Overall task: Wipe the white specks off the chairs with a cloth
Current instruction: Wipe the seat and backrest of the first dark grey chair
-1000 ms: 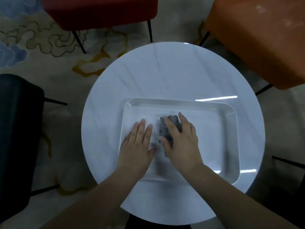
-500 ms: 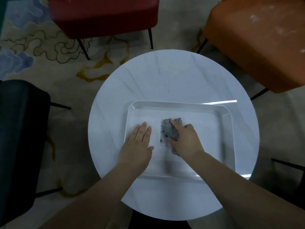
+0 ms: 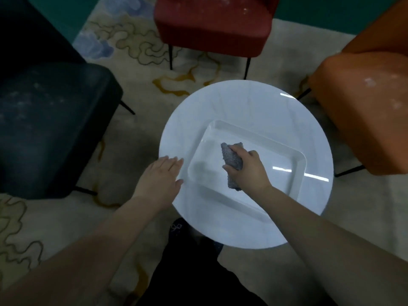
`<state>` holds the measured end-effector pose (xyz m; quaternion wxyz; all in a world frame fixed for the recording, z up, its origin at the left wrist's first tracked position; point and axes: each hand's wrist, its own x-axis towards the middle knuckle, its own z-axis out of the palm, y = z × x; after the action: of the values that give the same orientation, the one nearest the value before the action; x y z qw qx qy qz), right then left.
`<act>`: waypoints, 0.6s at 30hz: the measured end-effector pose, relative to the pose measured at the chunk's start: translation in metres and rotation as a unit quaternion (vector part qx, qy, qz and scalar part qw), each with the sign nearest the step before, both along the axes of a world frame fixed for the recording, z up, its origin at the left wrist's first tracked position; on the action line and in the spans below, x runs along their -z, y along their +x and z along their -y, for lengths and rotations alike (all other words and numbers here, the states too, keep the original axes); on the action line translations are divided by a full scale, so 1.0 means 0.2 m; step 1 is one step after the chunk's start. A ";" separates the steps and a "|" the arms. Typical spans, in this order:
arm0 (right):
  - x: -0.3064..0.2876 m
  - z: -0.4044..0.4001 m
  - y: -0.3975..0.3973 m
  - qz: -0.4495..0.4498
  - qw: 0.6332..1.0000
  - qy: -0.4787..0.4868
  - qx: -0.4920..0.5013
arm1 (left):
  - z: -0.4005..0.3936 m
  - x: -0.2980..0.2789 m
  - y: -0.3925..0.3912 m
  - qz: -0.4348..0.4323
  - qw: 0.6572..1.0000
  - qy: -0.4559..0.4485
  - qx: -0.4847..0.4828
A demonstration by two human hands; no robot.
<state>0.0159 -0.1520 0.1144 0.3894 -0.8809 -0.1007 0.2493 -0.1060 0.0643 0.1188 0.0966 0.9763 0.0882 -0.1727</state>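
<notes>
Grey cloth point(image 3: 231, 159) in right hand point(image 3: 248, 168), above white tray point(image 3: 284, 149).

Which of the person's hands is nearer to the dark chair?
Left. The left hand lies flat at the table's left edge, on the side facing the dark chair. The right hand is farther away, over the white tray, gripping the grey cloth.

A: How many cams?

B: One, head-worn, wide-angle. Looks steeply down and fwd from above the round white marble-look surface point(image 3: 220, 111).

A: How near?

B: Close; forearms run in from the bottom edge. The frame bends at the edges.

A: What's at the rim of view?

B: Red upholstered chair point(image 3: 213, 23) at top, orange upholstered chair point(image 3: 364, 102) right, dark padded chair point(image 3: 50, 120) left, patterned beige rug point(image 3: 141, 51) between.
</notes>
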 end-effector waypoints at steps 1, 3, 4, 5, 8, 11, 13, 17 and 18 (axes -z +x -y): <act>-0.03 -0.04 -0.03 0.003 1.000 0.002 -0.011 | -0.02 -0.02 -0.08 -0.008 1.000 0.003 -0.025; -0.07 -0.11 -0.08 0.021 0.999 -0.003 -0.034 | -0.06 -0.07 -0.23 -0.018 0.998 0.009 -0.067; -0.10 -0.14 -0.12 0.034 0.998 -0.009 -0.049 | -0.07 -0.09 -0.31 -0.022 0.996 0.011 -0.088; -0.12 -0.18 -0.16 0.043 0.997 -0.013 -0.066 | -0.08 -0.11 -0.39 -0.027 0.994 0.011 -0.110; -0.19 -0.27 -0.30 0.044 0.993 -0.012 -0.110 | -0.10 -0.17 -0.64 -0.047 0.986 0.008 -0.160; -0.24 -0.34 -0.46 0.042 0.986 0.000 -0.164 | -0.10 -0.20 -0.90 -0.041 0.978 0.012 -0.202; -0.25 -0.40 -0.58 0.046 0.979 0.002 -0.198 | -0.09 -0.21 -1.08 -0.037 0.973 0.011 -0.229; -0.24 -0.50 -0.81 0.100 0.959 -0.008 -0.266 | -0.04 -0.21 -1.46 -0.030 0.956 0.020 -0.291; -0.23 -0.51 -0.85 0.105 0.955 -0.012 -0.277 | -0.03 -0.20 -1.53 -0.030 0.952 0.020 -0.305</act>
<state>-0.1536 -0.0493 0.1610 0.2818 -0.8442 -0.3785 0.2543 -0.4118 0.0697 0.1598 0.1229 0.8988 0.3881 -0.1625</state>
